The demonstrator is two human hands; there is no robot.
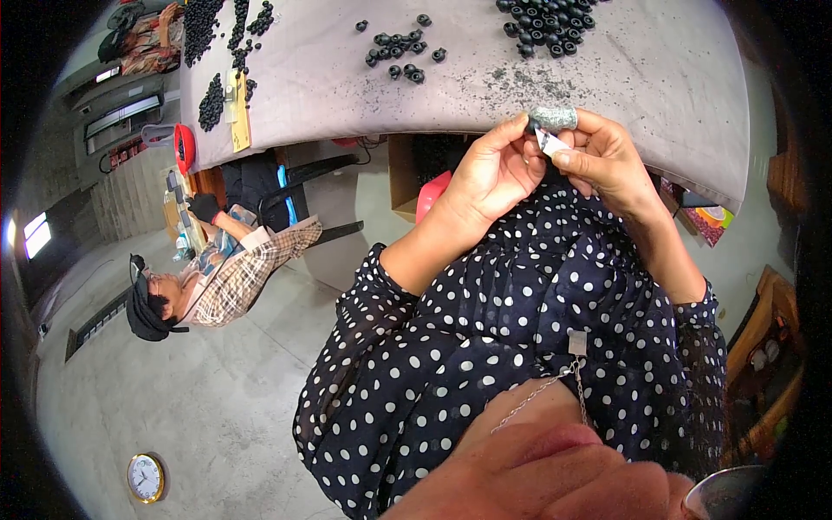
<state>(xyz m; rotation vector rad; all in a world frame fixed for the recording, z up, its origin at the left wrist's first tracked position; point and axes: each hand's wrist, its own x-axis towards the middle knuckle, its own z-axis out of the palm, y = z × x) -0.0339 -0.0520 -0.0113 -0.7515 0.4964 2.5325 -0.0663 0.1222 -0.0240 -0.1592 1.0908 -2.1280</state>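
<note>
Both my hands are raised together in front of my chest, just short of the table edge. My left hand [498, 169] pinches a small black ring-shaped part [530, 127] at its fingertips. My right hand [607, 156] holds a small pale blade-like tool [550, 143] against that part. One finger above the part wears a grey wrap [555, 117]; I cannot tell which hand it belongs to. The part is mostly hidden by my fingers.
A table under a grey cloth [659, 78] carries heaps of black rings [546, 26] and a scattered group [400, 50]. A person in a plaid shirt [234, 277] sits at the left. A cardboard box [403, 178] stands under the table. A round clock [145, 477] shows at lower left.
</note>
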